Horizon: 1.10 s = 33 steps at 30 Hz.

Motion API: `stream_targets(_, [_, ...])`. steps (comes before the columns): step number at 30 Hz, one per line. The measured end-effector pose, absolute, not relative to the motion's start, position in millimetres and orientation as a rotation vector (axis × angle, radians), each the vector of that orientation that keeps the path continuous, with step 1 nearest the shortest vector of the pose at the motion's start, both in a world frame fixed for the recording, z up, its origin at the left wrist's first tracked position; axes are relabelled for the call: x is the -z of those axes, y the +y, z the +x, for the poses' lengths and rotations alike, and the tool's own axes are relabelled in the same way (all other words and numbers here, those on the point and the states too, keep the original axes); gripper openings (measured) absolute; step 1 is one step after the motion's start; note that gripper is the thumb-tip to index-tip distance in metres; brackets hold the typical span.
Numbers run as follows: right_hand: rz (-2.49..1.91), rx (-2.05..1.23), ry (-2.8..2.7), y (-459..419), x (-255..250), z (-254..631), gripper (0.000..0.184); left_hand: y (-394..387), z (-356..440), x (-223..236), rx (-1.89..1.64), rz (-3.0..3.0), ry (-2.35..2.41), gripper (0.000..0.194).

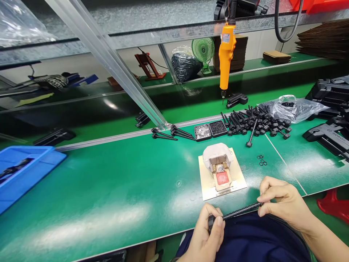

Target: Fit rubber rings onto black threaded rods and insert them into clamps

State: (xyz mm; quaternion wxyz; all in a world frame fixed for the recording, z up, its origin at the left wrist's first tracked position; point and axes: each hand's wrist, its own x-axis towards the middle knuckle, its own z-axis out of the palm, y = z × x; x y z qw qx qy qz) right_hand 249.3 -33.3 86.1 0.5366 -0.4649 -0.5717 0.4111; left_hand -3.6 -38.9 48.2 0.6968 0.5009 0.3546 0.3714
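Observation:
A thin black threaded rod point(240, 211) is held level just off the near edge of the green table point(109, 189). My left hand point(205, 233) is closed round its knobbed left end. My right hand point(283, 202) pinches the right tip between thumb and fingers. Just beyond my hands a beige fixture block point(219, 163) with a red pad stands on a cream base plate point(237, 182). Several small black rings point(261, 160) lie to the right of the plate.
A heap of black rods point(256, 122) lies at the back right beside two small trays point(209, 130) and a plastic bag point(296, 107). An orange electric screwdriver point(226, 58) hangs above. Black housings point(327, 136) sit at right, a blue bin point(19, 167) at left.

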Motion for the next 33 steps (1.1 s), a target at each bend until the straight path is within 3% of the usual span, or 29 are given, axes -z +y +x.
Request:
stream_targets(4, [-1.091, -0.891, -1.472, -40, -92, 249, 0.011, -37, 2, -58, -0.836, 1.06, 0.822, 0.041])
stream_targets(9, [-1.022, -0.866, -1.6, -49, -106, 255, 0.032, -36, 3, -60, -0.849, 1.038, 0.818, 0.043])
stream_targets(15, [-1.033, -0.962, -1.612, -47, -100, 250, 0.007, -37, 3, -52, -0.815, 1.076, 0.657, 0.035])
stream_targets(24, [-0.908, -1.149, -1.598, -47, -83, 213, 0.016, -41, 5, -48, -0.691, 1.086, 0.515, 0.029])
stream_targets(29, [-0.811, -1.067, -1.58, -47, -84, 211, 0.018, -37, 8, -47, -0.69, 1.071, 0.527, 0.03])
stream_targets(32, [-0.813, -0.959, -1.675, -46, -82, 201, 0.005, -38, 8, -39, -0.674, 1.151, 0.435, 0.032])
stream_targets(33, [-0.82, -0.917, -1.703, -46, -81, 197, 0.014, -39, 8, -36, -0.665, 1.18, 0.408, 0.032])
